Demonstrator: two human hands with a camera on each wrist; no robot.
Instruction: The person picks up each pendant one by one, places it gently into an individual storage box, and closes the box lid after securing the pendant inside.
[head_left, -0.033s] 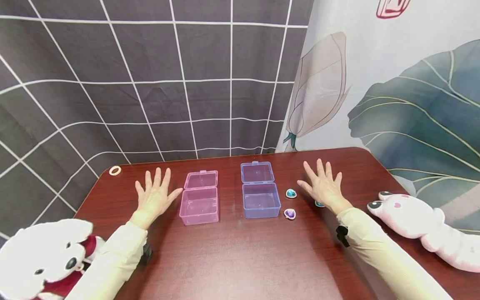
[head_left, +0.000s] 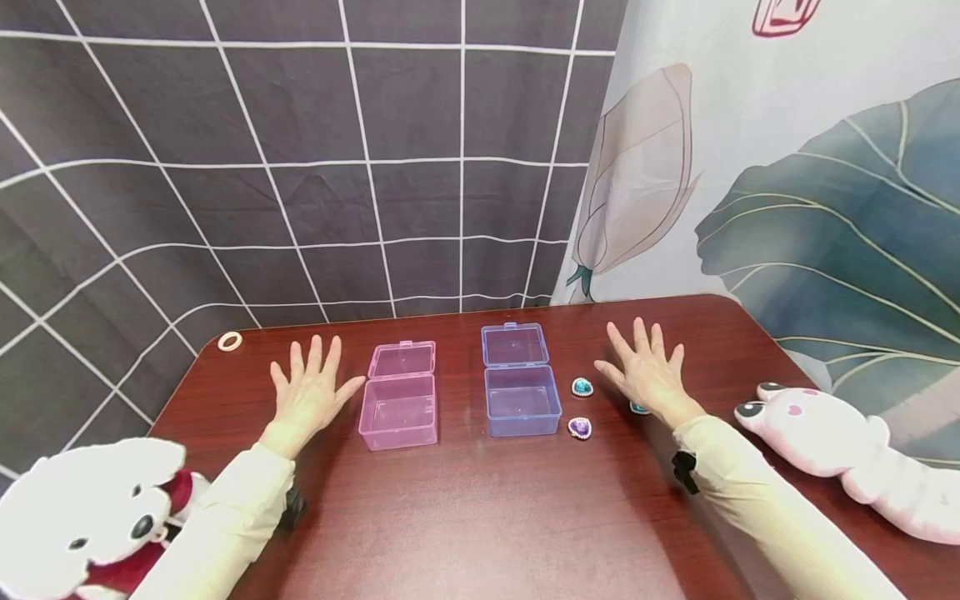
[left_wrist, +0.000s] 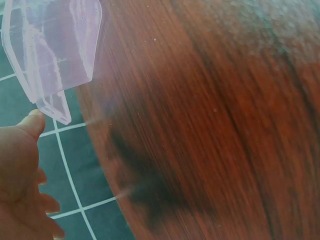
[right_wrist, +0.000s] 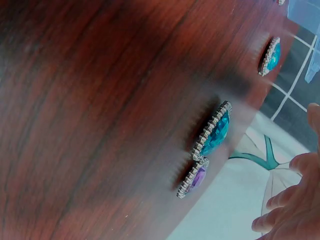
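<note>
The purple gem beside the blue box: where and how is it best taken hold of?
Probably pinch the purple gem by opposite beaded edges, right hand from above and the right: it lies flat on the table, the blue box close on its left.

A pink box (head_left: pixel 399 415) is by the left fingers (head_left: pixel 331 358), a blue box (head_left: pixel 522 421) and purple gem (head_left: pixel 580 428) near the right fingers (head_left: pixel 642 337). Past them, grey cloth (head_left: pixel 416 200) has white lines.

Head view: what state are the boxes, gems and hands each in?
Pink box: standing open, nothing inside.
Blue box: standing open, nothing inside.
Gems: lying on the table, outside both boxes.
Left hand: spread out, holding nothing.
Right hand: spread out, holding nothing.
</note>
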